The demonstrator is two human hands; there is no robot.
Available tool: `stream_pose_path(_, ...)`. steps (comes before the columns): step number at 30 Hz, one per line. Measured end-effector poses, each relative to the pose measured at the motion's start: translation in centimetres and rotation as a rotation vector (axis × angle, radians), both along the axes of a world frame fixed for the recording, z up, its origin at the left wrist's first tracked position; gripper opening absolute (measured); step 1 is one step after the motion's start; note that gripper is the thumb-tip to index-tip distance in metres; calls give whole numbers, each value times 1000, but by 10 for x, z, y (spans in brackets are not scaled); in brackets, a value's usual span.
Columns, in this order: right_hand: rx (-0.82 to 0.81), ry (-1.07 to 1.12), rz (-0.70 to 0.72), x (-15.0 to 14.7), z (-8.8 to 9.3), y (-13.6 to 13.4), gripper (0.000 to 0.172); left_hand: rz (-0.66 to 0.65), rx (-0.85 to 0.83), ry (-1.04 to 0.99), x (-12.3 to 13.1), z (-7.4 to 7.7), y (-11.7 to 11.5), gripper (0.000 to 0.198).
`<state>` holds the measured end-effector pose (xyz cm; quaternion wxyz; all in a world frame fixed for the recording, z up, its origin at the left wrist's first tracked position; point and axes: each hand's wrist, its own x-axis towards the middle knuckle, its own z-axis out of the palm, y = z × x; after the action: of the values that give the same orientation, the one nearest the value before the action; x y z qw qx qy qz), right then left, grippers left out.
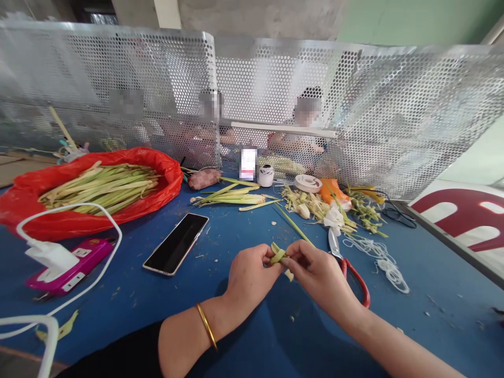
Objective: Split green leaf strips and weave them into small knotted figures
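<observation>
Between my fingertips is a small folded green leaf strip [277,255], with a long narrow end [293,223] running up and away past my right hand. My left hand [252,270], a gold bangle at its wrist, pinches the folded part from the left. Thumb and fingers of my right hand [317,273] close on it from the other side. Red-handled scissors [364,289] lie just right of my right hand, which partly hides them. A bundle of green leaf strips [232,199] lies farther back on the blue table [244,346].
At left stand a red bag [169,181] full of leaf strips and a purple power strip [92,257] with white cables. A phone [176,244] lies left of my hands. White string [389,265] and leaf scraps [303,205] are at right. Perforated metal panels [260,84] close the back; people sit behind.
</observation>
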<state>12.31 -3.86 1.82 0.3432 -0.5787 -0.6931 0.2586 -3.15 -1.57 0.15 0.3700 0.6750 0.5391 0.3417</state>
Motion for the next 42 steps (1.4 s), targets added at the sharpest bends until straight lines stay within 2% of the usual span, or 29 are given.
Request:
stream_pose_path(1, -30, 73, 13, 0, 0, 0, 7, -2, 13, 13, 0, 0, -1, 15)
stream_pose_path(4, -62, 179, 45, 4, 2, 3, 25, -20, 64, 58, 0, 2, -2, 10)
stream_pose_path(8, 20, 2, 32, 11, 7, 7, 25, -87, 121, 135, -1, 4, -6, 13)
stream_pose_path(10, 18, -12, 37, 11, 8, 7, 22, -118, 138, 195, -1, 5, -8, 16)
stream_pose_path(15, -84, 179, 40, 7, 10, 6, 22, -226, 175, 226, -2, 9, -12, 19)
stream_pose_path(19, -30, 412, 6, 7, 11, 8, 25, -358, 169, 200, -2, 12, -11, 17)
stream_pose_path(21, -19, 491, 2, 7, 11, 9, 24, -382, 114, 172, -2, 13, -9, 16)
stream_pose_path(24, -30, 520, 27, 7, 12, 8, 20, -413, -85, 48, -3, 14, -6, 15)
stream_pose_path(30, 19, 483, 149, 7, 9, 4, 14, -483, -490, -351, -2, 23, -6, 45)
stream_pose_path(33, 2, 479, 198, 5, 8, 3, 14, -420, -574, -411, 0, 21, -6, 36)
stream_pose_path(36, 27, 421, 219, 3, 8, 2, 14, -349, -544, -354, 3, 16, -7, 26)
stream_pose_path(39, 108, 288, 129, 8, 7, 7, 16, -346, -513, -310, 3, 13, -8, 29)
stream_pose_path(42, 257, 201, -126, 18, 6, 17, 19, -295, -507, -345, 1, 15, -7, 32)
